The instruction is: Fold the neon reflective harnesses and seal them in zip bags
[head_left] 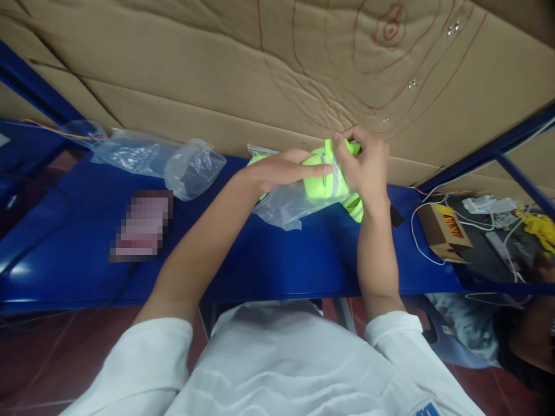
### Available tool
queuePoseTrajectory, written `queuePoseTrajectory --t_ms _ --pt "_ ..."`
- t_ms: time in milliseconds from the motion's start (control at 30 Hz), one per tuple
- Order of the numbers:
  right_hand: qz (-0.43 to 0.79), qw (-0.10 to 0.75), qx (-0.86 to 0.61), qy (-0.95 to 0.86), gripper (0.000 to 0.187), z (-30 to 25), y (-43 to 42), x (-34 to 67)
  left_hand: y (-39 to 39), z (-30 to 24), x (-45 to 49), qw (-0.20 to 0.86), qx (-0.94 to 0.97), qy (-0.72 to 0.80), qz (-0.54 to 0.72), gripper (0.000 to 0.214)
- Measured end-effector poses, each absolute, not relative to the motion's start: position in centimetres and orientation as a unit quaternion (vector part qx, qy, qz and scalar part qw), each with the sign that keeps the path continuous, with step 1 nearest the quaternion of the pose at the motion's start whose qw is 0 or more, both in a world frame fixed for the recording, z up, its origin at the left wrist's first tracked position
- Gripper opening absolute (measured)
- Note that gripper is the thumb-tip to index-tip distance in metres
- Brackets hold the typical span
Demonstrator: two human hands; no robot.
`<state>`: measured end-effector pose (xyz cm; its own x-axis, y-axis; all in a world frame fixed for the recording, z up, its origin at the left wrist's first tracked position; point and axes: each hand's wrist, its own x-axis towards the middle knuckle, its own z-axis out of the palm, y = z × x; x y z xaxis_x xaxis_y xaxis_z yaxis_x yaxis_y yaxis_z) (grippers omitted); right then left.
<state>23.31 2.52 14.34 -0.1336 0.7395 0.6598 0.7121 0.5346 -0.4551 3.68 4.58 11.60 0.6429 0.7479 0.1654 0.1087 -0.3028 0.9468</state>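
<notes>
L hand (284,169) & R hand (366,164) both clamped on neon bundle (318,184) b/w them. Loose end (355,208) by R wrist cd unroll if grip slips; clear bag (284,205) below L hand might slide/bunch, prob. if tugged.

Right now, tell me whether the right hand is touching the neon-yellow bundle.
Touching: the head view shows the right hand with its thumb against the upper part of the neon-yellow bundle.
</notes>
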Motion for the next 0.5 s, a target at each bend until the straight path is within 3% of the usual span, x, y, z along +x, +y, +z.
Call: queuePoseTrajectory --t_ms 167,500 --pt "-0.012 0.451 -0.471 -0.758 0.023 14.8 2.2 23.5 4.7 11.7 3.5 0.58 0.704 0.286 0.295 0.041" --pt "-0.033 0.492 -0.422 -0.76 0.035 15.0 2.0 24.7 3.5 12.2 4.3 0.558 0.71 0.258 0.343 0.038"
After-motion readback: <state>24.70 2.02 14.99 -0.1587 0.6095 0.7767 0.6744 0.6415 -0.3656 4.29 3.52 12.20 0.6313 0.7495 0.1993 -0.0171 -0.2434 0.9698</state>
